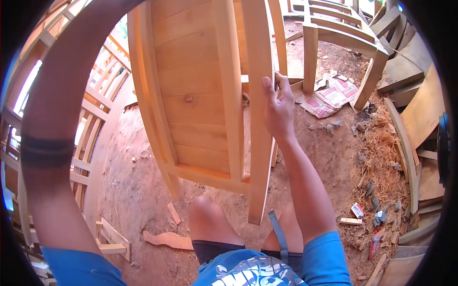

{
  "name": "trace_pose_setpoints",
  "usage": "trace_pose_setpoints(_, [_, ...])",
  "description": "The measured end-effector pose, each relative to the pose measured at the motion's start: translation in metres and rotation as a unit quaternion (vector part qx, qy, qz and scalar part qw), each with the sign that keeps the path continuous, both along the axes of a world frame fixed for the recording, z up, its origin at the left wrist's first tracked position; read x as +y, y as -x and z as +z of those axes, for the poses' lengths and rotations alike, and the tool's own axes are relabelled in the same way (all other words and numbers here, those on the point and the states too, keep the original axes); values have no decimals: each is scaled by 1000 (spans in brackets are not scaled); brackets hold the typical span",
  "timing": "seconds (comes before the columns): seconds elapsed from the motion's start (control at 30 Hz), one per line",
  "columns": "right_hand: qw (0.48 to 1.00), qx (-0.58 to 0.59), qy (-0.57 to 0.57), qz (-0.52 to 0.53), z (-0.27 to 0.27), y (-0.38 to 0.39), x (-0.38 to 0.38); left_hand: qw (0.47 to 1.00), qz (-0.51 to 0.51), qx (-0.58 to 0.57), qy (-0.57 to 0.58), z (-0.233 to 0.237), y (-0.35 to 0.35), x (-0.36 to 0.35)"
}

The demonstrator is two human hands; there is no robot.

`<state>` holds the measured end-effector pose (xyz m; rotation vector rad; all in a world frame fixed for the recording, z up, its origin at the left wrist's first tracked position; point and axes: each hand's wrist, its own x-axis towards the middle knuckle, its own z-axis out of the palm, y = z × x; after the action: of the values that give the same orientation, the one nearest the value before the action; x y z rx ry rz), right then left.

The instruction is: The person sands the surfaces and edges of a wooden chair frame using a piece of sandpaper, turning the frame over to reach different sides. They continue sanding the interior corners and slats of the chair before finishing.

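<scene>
A large wooden furniture frame with a planked panel stands tilted in front of me, above my knees. My right hand is closed around the edge of its right-hand post, thumb on the near face and fingers on the far side. The lower end of that post hangs near my lap. My left arm reaches up along the left side of the view, and its hand is out of view past the top edge. What it touches cannot be seen.
Slatted wooden frames line the left. An unfinished wooden chair-like frame stands at the back right beside torn cardboard. Wood shavings and stacked boards lie right. A curved wood piece rests on the dirt floor.
</scene>
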<state>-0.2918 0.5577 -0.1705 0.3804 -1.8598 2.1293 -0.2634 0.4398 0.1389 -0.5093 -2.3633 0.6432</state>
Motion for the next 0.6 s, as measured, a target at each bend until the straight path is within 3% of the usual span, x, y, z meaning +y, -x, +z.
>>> trace_pose_setpoints(0.03, [998, 40, -30, -50, 0, 0, 0, 990, 15, -65, -124, -3, -4, -12])
trace_pose_setpoints(0.1, [978, 122, -89, -145, 2, -1, -2, 974, 1, -65, -215, -24, -14, -47])
trace_pose_setpoints(0.17, [941, 191, -177, -216, 15, -10, -1, 950, -11, -65, -304, -62, -20, -86])
trace_pose_setpoints(0.23, [896, 272, -232, -262, 27, -15, -6, 907, -88, -57, -409, -121, -44, -102])
trace_pose_setpoints(0.3, [902, 331, -200, -189, 62, -25, -17, 824, -179, -64, -534, -188, -70, -114])
trace_pose_setpoints(0.33, [897, 364, -189, -165, 79, -22, -26, 659, -260, -128, -694, -217, -84, -107])
trace_pose_setpoints(0.37, [890, 395, -179, -141, 90, -17, -37, 563, -221, -154, -781, -237, -106, -99])
trace_pose_setpoints(0.4, [906, 354, -178, -148, 99, -6, -51, 568, -180, -138, -791, -289, -119, -112])
trace_pose_setpoints(0.43, [920, 313, -178, -156, 110, 9, -65, 486, -200, -139, -839, -316, -136, -105])
trace_pose_setpoints(0.5, [939, 250, -178, -157, 109, 22, -84, 422, -102, -135, -891, -354, -172, -88])
trace_pose_setpoints(0.6, [951, 203, -190, -133, 78, 31, -97, 339, -82, -118, -930, -399, -219, -85])
